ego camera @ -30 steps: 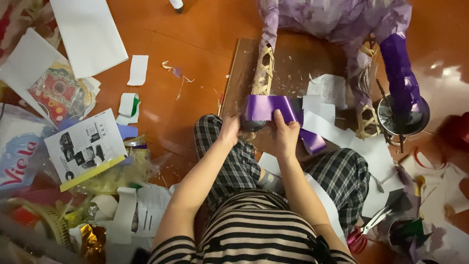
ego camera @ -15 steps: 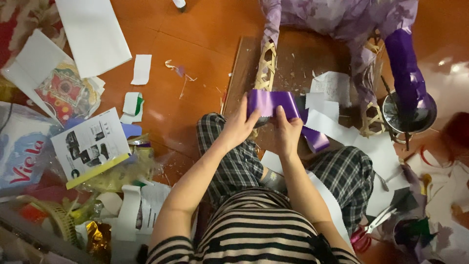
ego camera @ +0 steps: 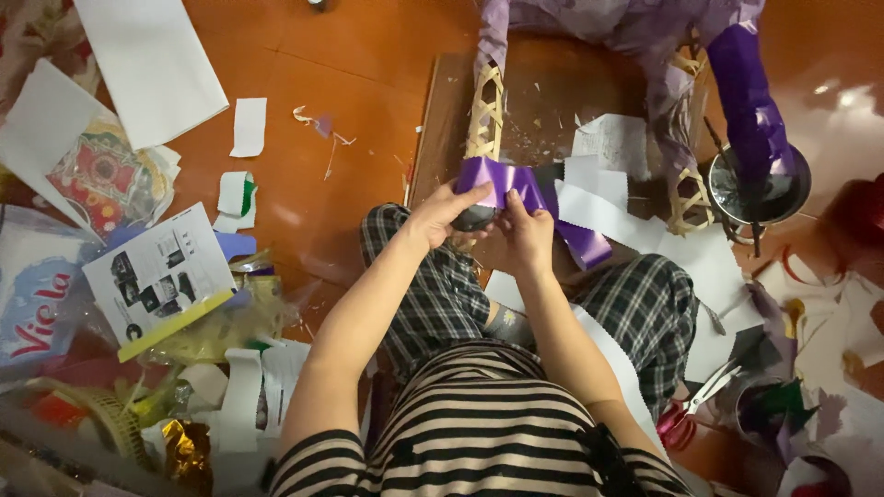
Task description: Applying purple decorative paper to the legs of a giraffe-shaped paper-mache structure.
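Left hand (ego camera: 440,213), right hand (ego camera: 525,230) close together, fingers curled, gripping.

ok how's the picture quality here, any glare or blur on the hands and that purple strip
Head view: warm indoor light, with white glare on the glossy orange floor at the upper right. The left hand and right hand on the purple strip look slightly soft but readable. The paper clutter at the left edge is softer, and the frame corners bend a little.

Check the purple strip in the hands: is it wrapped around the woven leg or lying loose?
Wrapped. The purple strip bends around the foot of the woven leg; left hand and right hand press it there, its tail trailing right.
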